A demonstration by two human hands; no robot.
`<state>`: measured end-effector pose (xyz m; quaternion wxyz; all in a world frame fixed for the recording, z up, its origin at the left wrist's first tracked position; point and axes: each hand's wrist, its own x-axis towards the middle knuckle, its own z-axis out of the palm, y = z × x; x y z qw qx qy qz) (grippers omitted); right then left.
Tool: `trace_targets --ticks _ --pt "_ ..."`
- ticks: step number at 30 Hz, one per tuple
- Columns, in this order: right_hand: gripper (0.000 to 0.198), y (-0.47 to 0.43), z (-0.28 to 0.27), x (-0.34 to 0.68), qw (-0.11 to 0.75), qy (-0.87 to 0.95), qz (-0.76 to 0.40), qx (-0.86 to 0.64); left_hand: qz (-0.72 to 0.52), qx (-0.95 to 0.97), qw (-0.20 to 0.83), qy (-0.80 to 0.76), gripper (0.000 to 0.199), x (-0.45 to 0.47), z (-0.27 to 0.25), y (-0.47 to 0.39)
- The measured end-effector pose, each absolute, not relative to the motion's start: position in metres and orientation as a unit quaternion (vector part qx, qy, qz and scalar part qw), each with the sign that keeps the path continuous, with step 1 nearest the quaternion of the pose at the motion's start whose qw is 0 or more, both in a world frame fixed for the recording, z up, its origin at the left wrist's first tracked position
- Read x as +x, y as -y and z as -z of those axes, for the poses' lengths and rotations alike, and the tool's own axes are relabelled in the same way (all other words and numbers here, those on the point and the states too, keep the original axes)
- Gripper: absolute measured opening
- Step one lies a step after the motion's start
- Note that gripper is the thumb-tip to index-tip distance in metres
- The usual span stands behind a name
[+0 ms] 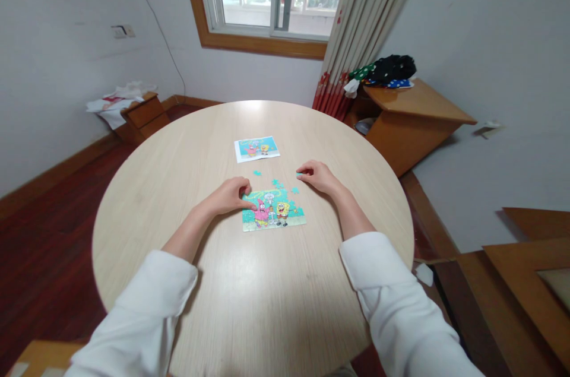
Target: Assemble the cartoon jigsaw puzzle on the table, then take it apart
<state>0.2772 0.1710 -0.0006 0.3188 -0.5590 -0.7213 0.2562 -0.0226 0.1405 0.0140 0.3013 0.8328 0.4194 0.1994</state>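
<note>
A partly joined jigsaw puzzle [272,216] with a pink starfish and a yellow sponge character lies flat on the round table. Its upper right corner is ragged. My left hand [234,194] rests at the puzzle's left edge, thumb laid over the picture and fingers curled, gripping nothing I can see. Beyond the puzzle to the right, my right hand [315,175] pinches a small turquoise puzzle piece [298,174] at its fingertips, at the tabletop. Loose turquoise pieces [276,183] lie along the puzzle's upper edge, with another piece [257,173] farther back.
A printed reference picture [257,149] of the same scene lies behind the puzzle on the pale round table [249,300]. A wooden cabinet [414,110] topped with clothes stands at the back right. Paper-like items [118,101] sit on a small wooden unit at the left.
</note>
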Motion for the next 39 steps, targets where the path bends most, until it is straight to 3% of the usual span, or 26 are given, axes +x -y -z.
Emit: trace_targets --ticks 13,18,25,39 --pt "0.01 -0.1682 -0.0029 0.2727 0.304 0.73 -0.245 -0.561 -0.203 0.829 0.301 -0.425 0.04 -0.0197 -0.0173 -0.1384" --pt "0.013 -0.1683 -0.0011 0.2732 0.321 0.715 -0.292 -0.548 -0.241 0.783 0.358 -0.448 0.035 -0.0212 -0.0136 -0.1372" --pt "0.025 -0.1735 0.0055 0.277 0.391 0.681 -0.349 -0.511 -0.277 0.763 0.353 -0.465 0.033 -0.0251 -0.0114 -0.1396" --pt "0.019 -0.1684 -0.0019 0.2735 0.404 0.632 -0.392 -0.532 -0.272 0.77 0.344 -0.463 0.035 -0.0264 -0.0094 -0.1412"
